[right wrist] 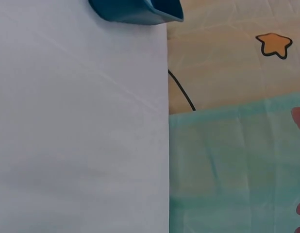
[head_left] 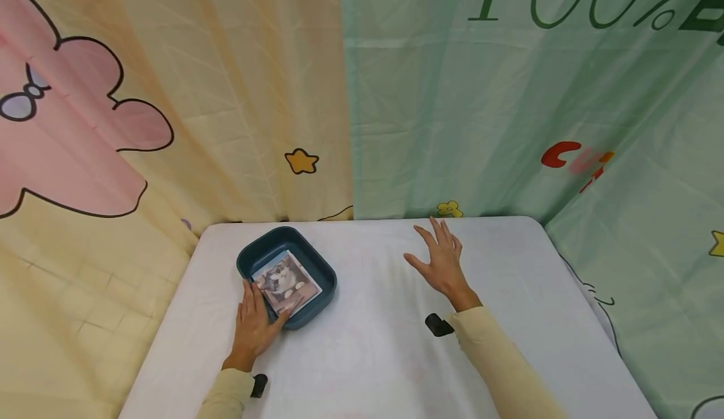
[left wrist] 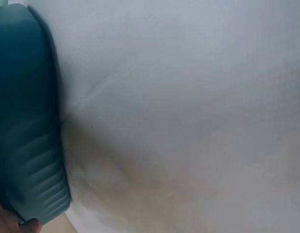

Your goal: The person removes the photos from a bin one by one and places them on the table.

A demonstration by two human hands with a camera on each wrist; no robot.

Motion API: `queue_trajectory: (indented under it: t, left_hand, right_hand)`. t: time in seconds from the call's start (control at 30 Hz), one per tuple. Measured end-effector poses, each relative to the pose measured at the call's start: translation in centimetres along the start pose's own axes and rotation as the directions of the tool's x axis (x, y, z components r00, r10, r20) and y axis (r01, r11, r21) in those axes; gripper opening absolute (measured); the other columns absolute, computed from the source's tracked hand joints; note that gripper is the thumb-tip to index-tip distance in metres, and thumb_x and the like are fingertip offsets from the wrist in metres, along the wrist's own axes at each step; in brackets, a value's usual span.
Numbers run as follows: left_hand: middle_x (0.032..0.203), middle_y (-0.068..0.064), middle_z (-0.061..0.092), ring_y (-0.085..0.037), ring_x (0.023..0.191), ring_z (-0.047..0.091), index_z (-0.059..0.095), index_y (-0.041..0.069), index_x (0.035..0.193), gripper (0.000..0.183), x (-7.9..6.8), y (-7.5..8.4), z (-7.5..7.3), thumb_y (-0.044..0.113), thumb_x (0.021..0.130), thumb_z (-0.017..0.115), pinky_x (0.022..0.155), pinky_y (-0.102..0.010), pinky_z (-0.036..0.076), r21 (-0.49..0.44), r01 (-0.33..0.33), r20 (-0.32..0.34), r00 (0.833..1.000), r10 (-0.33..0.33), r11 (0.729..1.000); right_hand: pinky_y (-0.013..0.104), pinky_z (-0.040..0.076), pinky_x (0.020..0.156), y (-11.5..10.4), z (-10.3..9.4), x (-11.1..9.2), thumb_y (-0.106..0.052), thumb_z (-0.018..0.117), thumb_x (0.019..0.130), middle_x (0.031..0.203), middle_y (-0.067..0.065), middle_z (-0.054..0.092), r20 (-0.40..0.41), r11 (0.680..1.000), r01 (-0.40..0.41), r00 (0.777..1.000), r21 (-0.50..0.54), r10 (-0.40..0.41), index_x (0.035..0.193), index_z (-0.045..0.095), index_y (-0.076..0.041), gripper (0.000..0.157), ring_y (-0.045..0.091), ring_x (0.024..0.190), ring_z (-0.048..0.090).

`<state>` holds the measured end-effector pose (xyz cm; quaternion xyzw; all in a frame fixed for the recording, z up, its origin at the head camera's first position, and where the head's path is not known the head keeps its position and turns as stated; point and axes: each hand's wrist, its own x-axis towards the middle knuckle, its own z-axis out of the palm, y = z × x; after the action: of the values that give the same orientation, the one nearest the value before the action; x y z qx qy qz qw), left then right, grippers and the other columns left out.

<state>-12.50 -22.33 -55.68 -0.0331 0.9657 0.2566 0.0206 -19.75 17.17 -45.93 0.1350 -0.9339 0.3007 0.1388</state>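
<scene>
A dark teal plastic tub point(head_left: 325, 274) with rounded corners stands on the left of the table. In it lies a flat square picture point(head_left: 285, 284) with a pale edge, which seems to show a grey and white furry animal. My left hand point(head_left: 252, 328) rests against the tub's near-left corner, its fingers fairly straight along the outside and its thumb over the near rim. Over the right part of the table, away from the tub, my right hand point(head_left: 444, 262) is held with fingers spread and nothing in it. Only fingertips point(right wrist: 299, 119) of it show in the right wrist view.
A white cloth covers the table point(head_left: 373, 343). Behind its far edge hangs a yellow and green printed curtain point(head_left: 317, 92), which also runs down both sides. A dark wrist camera point(head_left: 438, 325) sits at the right cuff, another point(head_left: 259, 386) at the left.
</scene>
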Motion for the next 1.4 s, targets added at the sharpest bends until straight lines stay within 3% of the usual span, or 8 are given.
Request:
queue_trajectory:
  t: [0.27,0.5,0.7,1.17,1.4]
  left_hand:
    - [0.153,-0.028,-0.026,-0.053,0.14,-0.005,-0.014,-0.013,0.145,0.103,-0.2,0.2,0.0,0.037,0.091,0.058,0.112,-0.061,0.003,-0.08,0.046,0.05,0.998,-0.042,0.996]
    - [0.152,-0.031,-0.024,-0.054,0.139,-0.002,-0.013,-0.015,0.145,0.101,0.0,0.1,0.3,0.028,0.089,0.06,0.11,-0.064,0.008,-0.138,-0.004,0.005,1.0,0.005,0.99]
    - [0.152,-0.033,-0.02,-0.053,0.139,-0.002,-0.021,-0.011,0.144,0.1,0.1,0.0,0.5,0.024,0.092,0.057,0.111,-0.062,0.007,-0.18,0.038,0.065,0.998,-0.027,0.983]
    - [0.154,-0.031,-0.016,-0.051,0.14,-0.001,-0.023,-0.007,0.145,0.099,0.0,0.3,0.4,0.022,0.093,0.057,0.112,-0.061,0.005,-0.218,0.045,0.108,0.994,-0.022,0.975]
    - [0.155,-0.033,-0.01,-0.052,0.14,0.002,-0.017,-0.008,0.146,0.096,-0.2,0.4,0.5,0.021,0.092,0.057,0.111,-0.062,0.008,-0.193,-0.005,0.102,0.994,0.025,0.981]
  right_hand:
    - [0.063,0.009,0.107,0.2,0.2,-0.2,-0.033,0.07,0.088,0.154,0.023,0.024,0.033,0.999,-0.045,0.998,0.007,0.045,0.14,0.047,-0.009,0.062,0.044,0.143,0.013]
    - [0.063,0.008,0.107,0.3,0.2,-0.2,-0.033,0.07,0.088,0.154,0.023,0.023,0.052,0.997,-0.068,0.996,0.023,0.067,0.141,0.047,-0.008,0.062,0.044,0.143,0.012]
    - [0.063,0.009,0.107,0.4,0.3,-0.2,-0.033,0.069,0.089,0.154,0.024,0.024,0.052,0.997,-0.07,0.996,0.023,0.069,0.14,0.046,-0.007,0.062,0.045,0.142,0.012]
    - [0.063,0.01,0.107,0.9,0.1,-0.2,-0.033,0.07,0.088,0.153,0.024,0.025,0.037,0.999,-0.046,0.998,0.018,0.046,0.141,0.047,-0.008,0.063,0.045,0.142,0.013]
    - [0.061,0.009,0.108,1.1,-0.3,-0.1,-0.034,0.07,0.088,0.154,0.023,0.025,0.041,0.999,-0.037,0.999,0.025,0.036,0.141,0.047,-0.009,0.063,0.044,0.143,0.013]
